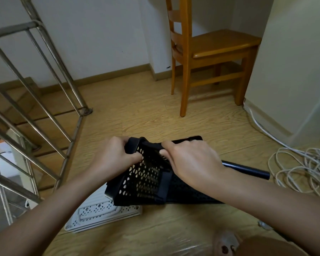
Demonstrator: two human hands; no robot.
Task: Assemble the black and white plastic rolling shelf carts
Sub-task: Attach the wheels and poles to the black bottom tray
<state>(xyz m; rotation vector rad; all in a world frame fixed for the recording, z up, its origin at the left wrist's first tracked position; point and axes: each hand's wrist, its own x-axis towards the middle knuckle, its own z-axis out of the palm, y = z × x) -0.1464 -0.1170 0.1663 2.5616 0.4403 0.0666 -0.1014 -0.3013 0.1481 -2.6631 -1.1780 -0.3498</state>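
Note:
A black perforated shelf basket [144, 178] is held tilted above the wooden floor in the middle of the view. My left hand [113, 156] grips its upper left corner, fingers curled round the rim. My right hand [190, 161] grips the top rim just to the right, thumb tucked inside the basket. A black tube [248, 169] sticks out to the right from behind my right wrist. A white perforated shelf tray [100, 211] lies flat on the floor under the black basket, partly hidden by it.
A wooden chair [211, 52] stands at the back right beside a pale cabinet [294, 71]. Coiled white cable [303, 167] lies at the right. A metal stair railing [35, 108] runs along the left, with stairs below it.

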